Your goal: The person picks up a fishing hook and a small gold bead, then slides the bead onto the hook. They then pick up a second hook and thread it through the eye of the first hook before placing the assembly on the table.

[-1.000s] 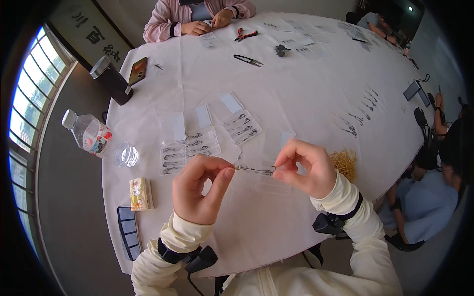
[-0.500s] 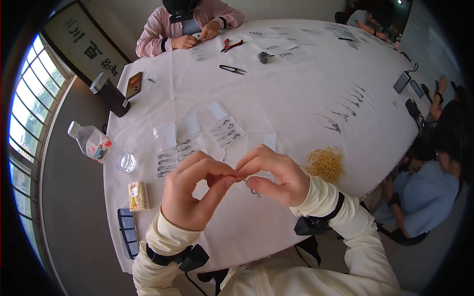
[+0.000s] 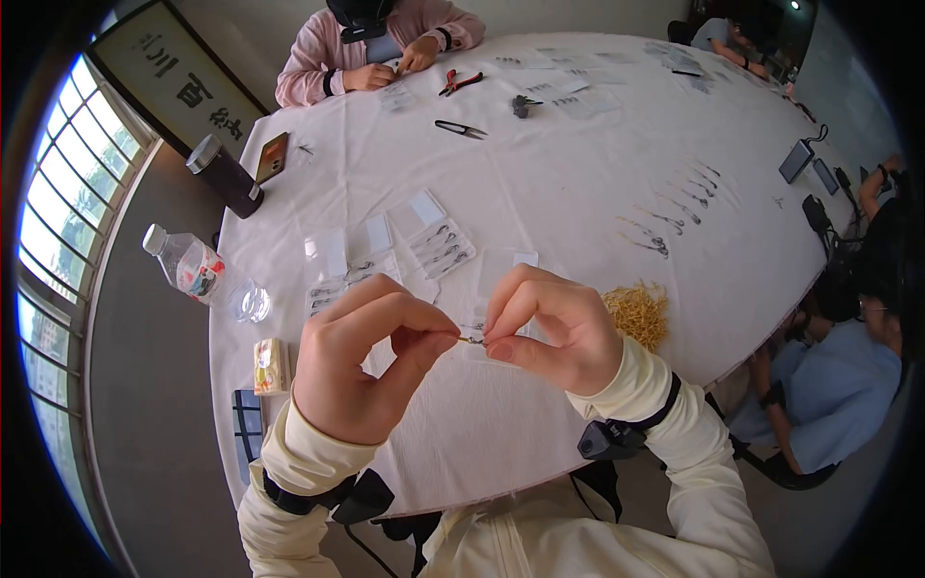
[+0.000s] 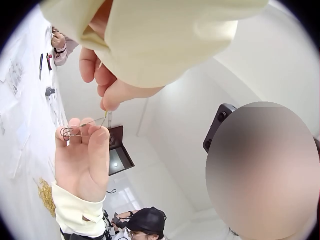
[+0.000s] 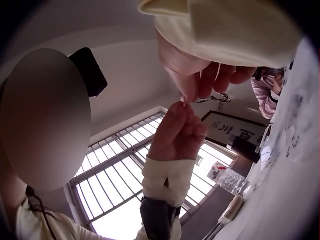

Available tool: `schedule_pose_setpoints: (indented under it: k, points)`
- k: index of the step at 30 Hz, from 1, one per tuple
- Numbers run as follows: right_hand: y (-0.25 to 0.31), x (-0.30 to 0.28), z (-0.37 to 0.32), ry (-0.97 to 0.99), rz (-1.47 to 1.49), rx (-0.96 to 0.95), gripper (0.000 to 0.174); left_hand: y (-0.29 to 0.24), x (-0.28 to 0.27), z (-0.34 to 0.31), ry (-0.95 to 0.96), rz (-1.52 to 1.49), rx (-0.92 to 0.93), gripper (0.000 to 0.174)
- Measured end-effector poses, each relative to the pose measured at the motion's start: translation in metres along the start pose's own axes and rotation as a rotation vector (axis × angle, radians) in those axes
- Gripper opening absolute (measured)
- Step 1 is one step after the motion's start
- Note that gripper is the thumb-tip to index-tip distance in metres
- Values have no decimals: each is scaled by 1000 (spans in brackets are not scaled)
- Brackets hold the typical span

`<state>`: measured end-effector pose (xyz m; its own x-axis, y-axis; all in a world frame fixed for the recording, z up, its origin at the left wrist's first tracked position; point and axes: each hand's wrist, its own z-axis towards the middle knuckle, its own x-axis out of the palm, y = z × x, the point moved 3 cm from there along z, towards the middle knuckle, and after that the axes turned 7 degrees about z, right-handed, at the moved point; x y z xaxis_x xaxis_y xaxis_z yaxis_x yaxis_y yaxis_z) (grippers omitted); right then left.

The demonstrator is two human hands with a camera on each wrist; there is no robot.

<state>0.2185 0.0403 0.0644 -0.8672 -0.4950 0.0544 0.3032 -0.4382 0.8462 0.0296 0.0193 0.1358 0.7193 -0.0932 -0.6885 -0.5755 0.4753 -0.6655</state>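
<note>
Currently, thumb and forefinger of each hand pinch one wire (image 3: 471,339): left hand (image 3: 361,361) on its gold end, right hand (image 3: 554,328) on the dark end, above the table (image 3: 559,193). Bottle (image 3: 188,265) label and sign (image 3: 183,82) characters unreadable.

The round table (image 3: 578,154), draped in a white cloth, carries a heap of gold wire pieces (image 3: 636,313) close to its near edge. Left of that heap lie clear packets of dark hooks (image 3: 438,249). Just beyond the heap loose dark hooks (image 3: 674,217) lie in a row, and much farther beyond and to its left are black snips (image 3: 461,129) and red-handled pliers (image 3: 459,83).
</note>
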Motion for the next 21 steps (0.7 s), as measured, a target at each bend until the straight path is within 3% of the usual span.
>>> schedule_pose_setpoints:
  k: [4, 11, 14, 16, 21]
  points:
    - [11, 0, 3, 41, -200, -111, 7, -3, 0, 1, -30, -5, 41, 10]
    - [9, 0, 2, -72, -86, -33, 10, -8, 3, 5, -1, -9, 54, 11]
    - [7, -1, 2, -18, 2, 32, 12, -9, 5, 7, 14, -6, 52, 10]
    - [3, -1, 1, 6, 161, 218, 13, -10, 6, 7, 26, 9, 49, 10]
    - [-3, -2, -1, 48, 286, 300, 12, -11, 7, 9, 44, 31, 44, 10]
